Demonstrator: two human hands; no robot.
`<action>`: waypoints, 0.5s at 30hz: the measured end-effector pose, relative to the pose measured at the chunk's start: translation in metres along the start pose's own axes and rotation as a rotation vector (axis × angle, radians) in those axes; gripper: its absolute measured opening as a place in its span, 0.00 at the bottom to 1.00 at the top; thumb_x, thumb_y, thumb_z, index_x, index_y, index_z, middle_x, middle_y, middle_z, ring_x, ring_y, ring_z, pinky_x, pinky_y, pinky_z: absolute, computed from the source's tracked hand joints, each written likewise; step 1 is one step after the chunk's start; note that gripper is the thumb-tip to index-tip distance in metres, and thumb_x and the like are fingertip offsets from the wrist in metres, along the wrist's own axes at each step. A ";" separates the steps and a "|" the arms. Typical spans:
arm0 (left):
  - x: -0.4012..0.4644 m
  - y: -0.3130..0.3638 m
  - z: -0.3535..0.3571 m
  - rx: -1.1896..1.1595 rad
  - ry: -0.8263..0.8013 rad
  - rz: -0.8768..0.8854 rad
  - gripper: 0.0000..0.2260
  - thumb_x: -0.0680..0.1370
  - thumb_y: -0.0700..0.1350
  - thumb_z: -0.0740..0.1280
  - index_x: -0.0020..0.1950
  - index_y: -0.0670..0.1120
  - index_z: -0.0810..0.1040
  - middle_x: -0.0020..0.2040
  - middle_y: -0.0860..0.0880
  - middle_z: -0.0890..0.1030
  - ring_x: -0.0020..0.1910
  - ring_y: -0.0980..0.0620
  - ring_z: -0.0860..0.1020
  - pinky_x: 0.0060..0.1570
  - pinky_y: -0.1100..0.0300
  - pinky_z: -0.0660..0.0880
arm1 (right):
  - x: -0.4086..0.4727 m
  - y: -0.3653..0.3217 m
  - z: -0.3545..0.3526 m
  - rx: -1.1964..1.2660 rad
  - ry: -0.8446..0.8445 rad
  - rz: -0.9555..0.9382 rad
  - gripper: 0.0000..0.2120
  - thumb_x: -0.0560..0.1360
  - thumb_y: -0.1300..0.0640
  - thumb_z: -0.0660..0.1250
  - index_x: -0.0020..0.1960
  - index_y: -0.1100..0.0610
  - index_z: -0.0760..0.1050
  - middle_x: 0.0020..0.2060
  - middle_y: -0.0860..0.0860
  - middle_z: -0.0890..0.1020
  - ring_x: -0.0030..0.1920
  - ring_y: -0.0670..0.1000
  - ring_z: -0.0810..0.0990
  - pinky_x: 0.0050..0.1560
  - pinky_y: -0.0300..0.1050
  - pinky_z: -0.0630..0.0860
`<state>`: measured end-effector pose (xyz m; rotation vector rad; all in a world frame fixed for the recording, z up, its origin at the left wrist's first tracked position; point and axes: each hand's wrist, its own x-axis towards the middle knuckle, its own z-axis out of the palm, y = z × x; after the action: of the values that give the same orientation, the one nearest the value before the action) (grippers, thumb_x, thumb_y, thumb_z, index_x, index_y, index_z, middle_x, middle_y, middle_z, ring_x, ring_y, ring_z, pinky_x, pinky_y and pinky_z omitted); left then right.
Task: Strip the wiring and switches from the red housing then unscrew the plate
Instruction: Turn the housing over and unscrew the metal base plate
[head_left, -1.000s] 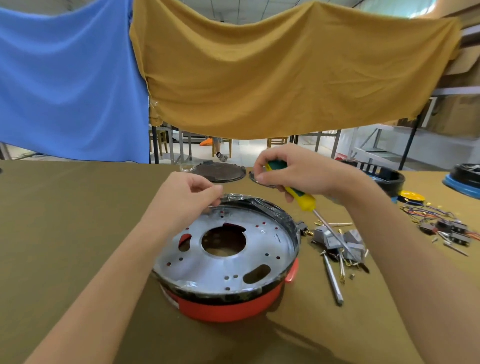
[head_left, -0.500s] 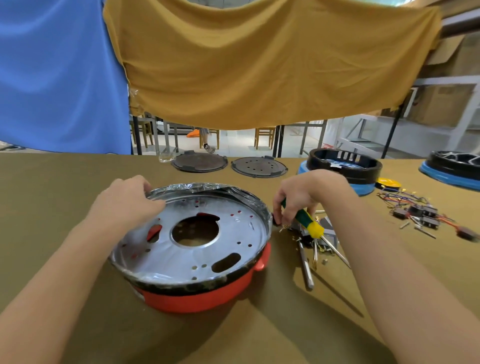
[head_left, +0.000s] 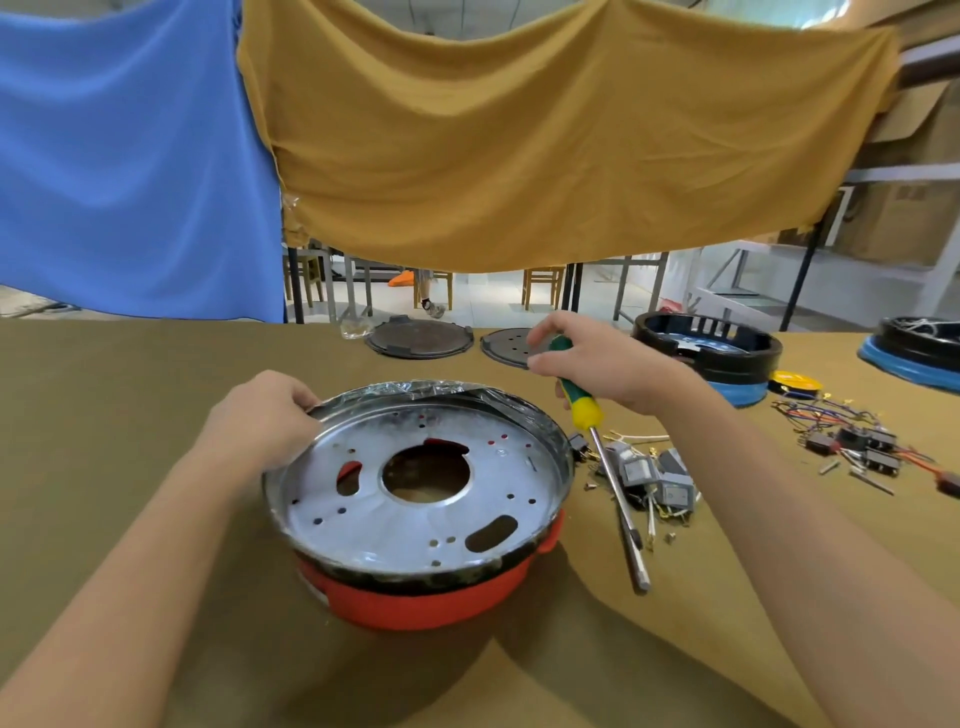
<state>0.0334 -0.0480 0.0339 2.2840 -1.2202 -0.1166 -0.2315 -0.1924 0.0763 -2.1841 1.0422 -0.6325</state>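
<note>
Brown tabletop (head_left: 130, 415) carries the red housing (head_left: 415, 603) – left hand (head_left: 260, 421) pinches the plate (head_left: 415, 488) rim, right hand (head_left: 597, 364) grips the screwdriver (head_left: 584, 410); probably best to seat the tip squarely before turning.

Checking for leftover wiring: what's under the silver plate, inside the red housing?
Through the silver plate's holes only red housing plastic and brown table show; no wires visible. The rest is covered by the plate.

plate (head_left: 415, 499) in housing (head_left: 426, 597) mid-table | switches (head_left: 654, 478) right | two discs (head_left: 418, 339) behind
</note>
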 end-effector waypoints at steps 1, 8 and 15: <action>0.001 -0.001 0.000 -0.027 -0.008 0.005 0.10 0.74 0.39 0.69 0.38 0.53 0.79 0.36 0.54 0.82 0.40 0.48 0.81 0.38 0.57 0.78 | -0.004 0.002 0.003 0.059 0.030 0.017 0.10 0.80 0.57 0.65 0.61 0.55 0.72 0.48 0.54 0.76 0.39 0.50 0.78 0.42 0.45 0.80; 0.010 -0.009 0.001 -0.256 0.013 -0.033 0.10 0.74 0.35 0.66 0.45 0.47 0.84 0.37 0.54 0.80 0.33 0.49 0.79 0.34 0.59 0.75 | -0.053 0.035 0.026 0.605 0.246 0.377 0.12 0.77 0.61 0.58 0.57 0.57 0.75 0.42 0.57 0.74 0.35 0.53 0.76 0.37 0.49 0.78; 0.015 -0.023 0.007 -0.471 0.051 -0.103 0.10 0.73 0.34 0.67 0.44 0.48 0.84 0.38 0.47 0.83 0.33 0.44 0.79 0.35 0.56 0.77 | -0.069 0.051 0.049 -0.152 0.332 0.201 0.11 0.80 0.53 0.61 0.61 0.53 0.73 0.50 0.50 0.77 0.48 0.48 0.76 0.41 0.43 0.73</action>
<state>0.0565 -0.0529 0.0188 1.9217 -0.9303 -0.3431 -0.2646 -0.1456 -0.0041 -2.1076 1.5051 -0.8656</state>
